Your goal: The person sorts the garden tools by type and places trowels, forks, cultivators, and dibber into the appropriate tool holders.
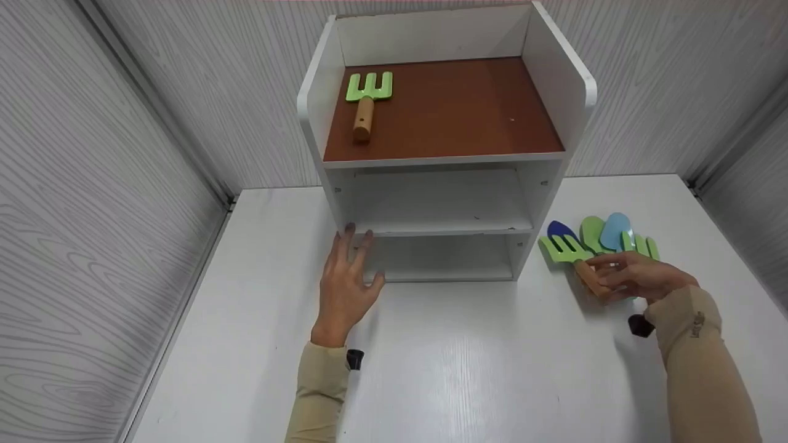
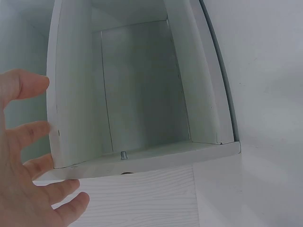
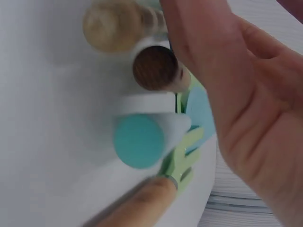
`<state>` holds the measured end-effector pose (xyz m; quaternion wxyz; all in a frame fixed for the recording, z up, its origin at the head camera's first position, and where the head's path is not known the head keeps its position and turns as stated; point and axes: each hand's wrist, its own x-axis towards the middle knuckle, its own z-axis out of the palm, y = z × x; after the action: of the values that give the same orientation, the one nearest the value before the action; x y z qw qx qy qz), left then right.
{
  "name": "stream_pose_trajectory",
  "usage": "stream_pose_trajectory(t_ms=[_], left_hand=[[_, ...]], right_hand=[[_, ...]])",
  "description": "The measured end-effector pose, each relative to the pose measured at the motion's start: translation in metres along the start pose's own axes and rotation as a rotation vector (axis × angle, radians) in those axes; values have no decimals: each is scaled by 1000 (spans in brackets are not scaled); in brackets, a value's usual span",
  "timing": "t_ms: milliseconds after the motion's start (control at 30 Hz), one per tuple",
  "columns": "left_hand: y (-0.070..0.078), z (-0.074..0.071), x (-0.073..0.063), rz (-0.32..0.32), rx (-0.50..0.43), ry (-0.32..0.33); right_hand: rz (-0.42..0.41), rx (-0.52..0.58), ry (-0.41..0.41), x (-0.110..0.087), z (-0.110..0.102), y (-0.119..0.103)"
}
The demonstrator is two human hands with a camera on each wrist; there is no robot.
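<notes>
My right hand (image 1: 646,277) pinches the wooden handle of a green garden hand fork (image 1: 565,249), its tines pointing toward the cabinet. Close by lie a dark blue tool head (image 1: 560,230), a green trowel (image 1: 592,232), a light blue trowel (image 1: 614,230) and another green fork (image 1: 647,246). In the right wrist view a teal handle end (image 3: 138,141) shows beside the wooden handle (image 3: 142,203) of a fork. My left hand (image 1: 346,292), fingers spread and straight, is at the left front edge of the white cabinet (image 1: 443,233) and holds nothing; whether it touches is unclear.
On the cabinet's brown top (image 1: 455,111), at the left, lies a green fork with a wooden handle (image 1: 363,120). Two white compartments lie below it. The cabinet stands on a white table (image 1: 443,357), with grey wood-grain walls (image 1: 111,184) around.
</notes>
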<state>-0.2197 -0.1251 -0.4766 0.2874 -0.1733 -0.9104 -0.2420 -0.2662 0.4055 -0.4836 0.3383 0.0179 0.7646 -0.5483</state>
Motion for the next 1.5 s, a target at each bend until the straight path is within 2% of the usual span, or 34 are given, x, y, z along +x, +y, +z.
stream_pose_trajectory(t_ms=[200,333,467,800,1000,1233,1500], left_hand=[[-1,0,-1,-4,3,8],[1,-1,-1,-5,-3,8],[1,0,0,-6,-8,0],[2,0,1,9,-9,24],[2,3,1,2,-6,31],[2,2,2,7,11,30],[-2,1,3,60,106,28]], right_hand=[[-107,133,-6,0,11,5],[-196,181,-31,-2,17,8],[-256,182,-25,-6,24,10],[-334,144,65,-14,44,11],[-390,168,112,-22,55,13],[-502,213,110,-31,62,12],[-636,262,65,-37,64,16]])
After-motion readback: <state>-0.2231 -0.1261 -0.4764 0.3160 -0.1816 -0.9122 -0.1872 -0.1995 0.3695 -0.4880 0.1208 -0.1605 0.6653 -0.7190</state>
